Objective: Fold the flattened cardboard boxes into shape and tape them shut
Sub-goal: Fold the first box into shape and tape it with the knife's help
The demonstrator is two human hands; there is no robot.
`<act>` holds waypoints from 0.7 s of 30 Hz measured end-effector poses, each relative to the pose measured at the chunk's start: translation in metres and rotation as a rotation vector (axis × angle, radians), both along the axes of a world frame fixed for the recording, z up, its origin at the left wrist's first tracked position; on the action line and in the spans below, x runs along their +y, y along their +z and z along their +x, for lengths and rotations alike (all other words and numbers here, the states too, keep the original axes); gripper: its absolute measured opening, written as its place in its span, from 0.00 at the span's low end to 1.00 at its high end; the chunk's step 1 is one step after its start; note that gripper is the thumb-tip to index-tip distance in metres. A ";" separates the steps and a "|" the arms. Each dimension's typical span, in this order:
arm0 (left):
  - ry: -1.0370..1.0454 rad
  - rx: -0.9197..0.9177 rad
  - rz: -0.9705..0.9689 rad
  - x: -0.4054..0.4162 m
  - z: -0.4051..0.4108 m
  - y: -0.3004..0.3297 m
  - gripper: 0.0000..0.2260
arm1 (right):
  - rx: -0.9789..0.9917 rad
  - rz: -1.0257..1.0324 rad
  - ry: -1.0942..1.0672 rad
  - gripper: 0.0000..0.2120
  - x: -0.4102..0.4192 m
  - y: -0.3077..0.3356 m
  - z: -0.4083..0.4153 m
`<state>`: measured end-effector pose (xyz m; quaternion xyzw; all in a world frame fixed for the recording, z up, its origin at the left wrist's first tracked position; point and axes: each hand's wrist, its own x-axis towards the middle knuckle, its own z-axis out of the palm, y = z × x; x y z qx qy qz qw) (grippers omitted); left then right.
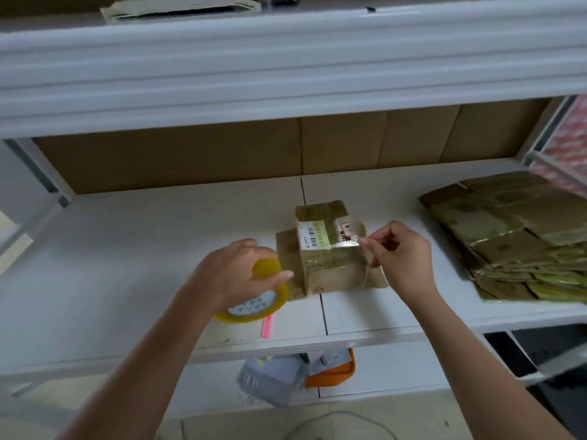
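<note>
A white shelf (127,249) carries the work. The left hand (235,274) grips a yellow tape roll (266,300) beside the folded cardboard box (327,249) at centre. The right hand (403,252) pinches the clear tape end (355,241) over the box. Flattened boxes (514,233) are stacked at the right.

White metal shelving (133,236), tiled floor (222,423)

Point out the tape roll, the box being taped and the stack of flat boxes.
Tape roll (254,308): head view, yellow lower rim.
Box (330,268): head view, front face.
Stack of flat boxes (508,227): head view, top sheet.
</note>
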<state>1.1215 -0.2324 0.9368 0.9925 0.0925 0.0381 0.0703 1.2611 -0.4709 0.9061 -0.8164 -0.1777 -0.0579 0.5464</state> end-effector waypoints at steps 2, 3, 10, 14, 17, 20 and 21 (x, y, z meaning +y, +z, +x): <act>-0.007 -0.027 0.030 -0.007 0.003 -0.001 0.23 | 0.024 0.006 0.003 0.08 -0.004 -0.008 0.000; -0.014 -0.030 0.064 -0.010 0.004 -0.001 0.21 | 0.029 0.014 0.005 0.08 -0.006 -0.012 0.000; -0.029 0.003 0.180 -0.024 0.019 0.001 0.19 | 0.074 0.017 -0.016 0.08 -0.015 -0.024 0.009; -0.043 0.028 0.198 -0.027 0.027 0.000 0.18 | 0.084 0.023 -0.023 0.08 -0.020 -0.028 0.011; -0.051 0.031 0.216 -0.028 0.030 0.000 0.18 | 0.080 0.023 -0.019 0.08 -0.022 -0.030 0.012; -0.052 0.052 0.230 -0.028 0.034 -0.002 0.17 | 0.091 0.027 -0.022 0.08 -0.021 -0.034 0.013; -0.053 0.061 0.233 -0.028 0.035 -0.004 0.17 | 0.106 0.035 -0.023 0.08 -0.021 -0.036 0.014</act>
